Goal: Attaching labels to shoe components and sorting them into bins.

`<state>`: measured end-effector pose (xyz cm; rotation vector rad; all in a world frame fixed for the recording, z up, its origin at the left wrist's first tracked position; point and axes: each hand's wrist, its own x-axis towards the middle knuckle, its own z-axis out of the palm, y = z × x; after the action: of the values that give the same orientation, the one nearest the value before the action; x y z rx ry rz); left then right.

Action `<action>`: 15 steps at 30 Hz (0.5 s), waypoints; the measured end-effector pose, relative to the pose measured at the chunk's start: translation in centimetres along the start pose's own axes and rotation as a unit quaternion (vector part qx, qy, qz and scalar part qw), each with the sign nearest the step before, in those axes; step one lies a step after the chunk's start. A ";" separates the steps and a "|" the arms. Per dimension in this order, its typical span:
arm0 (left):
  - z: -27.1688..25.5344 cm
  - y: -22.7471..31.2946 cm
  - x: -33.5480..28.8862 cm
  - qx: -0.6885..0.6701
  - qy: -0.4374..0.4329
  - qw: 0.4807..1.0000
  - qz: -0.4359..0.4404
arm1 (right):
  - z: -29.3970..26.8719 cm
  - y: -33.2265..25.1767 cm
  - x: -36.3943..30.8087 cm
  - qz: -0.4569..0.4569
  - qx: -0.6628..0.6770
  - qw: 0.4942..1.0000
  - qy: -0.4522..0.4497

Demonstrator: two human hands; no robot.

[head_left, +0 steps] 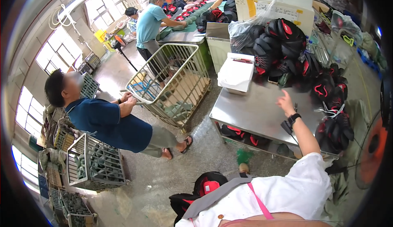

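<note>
My right hand (285, 103) is held out over the bare metal top of the table (245, 110), index finger stretched and nothing in its grip. A dark band with a small box and a cable circles that wrist. Beyond the fingers lies a phone-like object (273, 79) at the edge of a heap of black and red shoe uppers (282, 42). More uppers (337, 98) line the table's right side. At my left side, black and red uppers (211, 185) show beside a grey strip of fabric; my left hand is out of sight.
White papers with a red pen (236, 72) rest on the table's left corner. A wheeled cage cart (168, 85) stands ahead left, a person in dark blue (110, 122) gripping its edge. Crates (97, 161) are at far left, an orange fan (373, 143) at right. Others work behind.
</note>
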<state>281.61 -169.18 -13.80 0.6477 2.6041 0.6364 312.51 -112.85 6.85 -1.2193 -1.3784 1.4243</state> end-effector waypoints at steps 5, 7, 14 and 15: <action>0.9 -1.5 -1.6 0.012 -0.035 0.999 -0.005 | 10.5 -20.2 -9.8 -0.334 0.061 0.873 -0.352; 1.4 -4.3 -6.0 0.012 -0.052 0.998 -0.042 | 12.8 -28.6 -16.9 -0.539 0.075 0.736 -0.402; 5.8 -8.2 -21.8 -0.029 -0.109 0.982 -0.150 | 16.0 -35.9 -26.9 -0.314 0.425 0.506 -0.682; 6.0 -9.0 -22.7 -0.036 -0.104 0.980 -0.164 | 21.6 -36.1 -29.2 -0.274 0.437 0.488 -0.704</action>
<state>299.94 -186.01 -17.64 0.2382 2.4032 0.5239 295.21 -142.69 44.74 1.3698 -1.2190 2.1027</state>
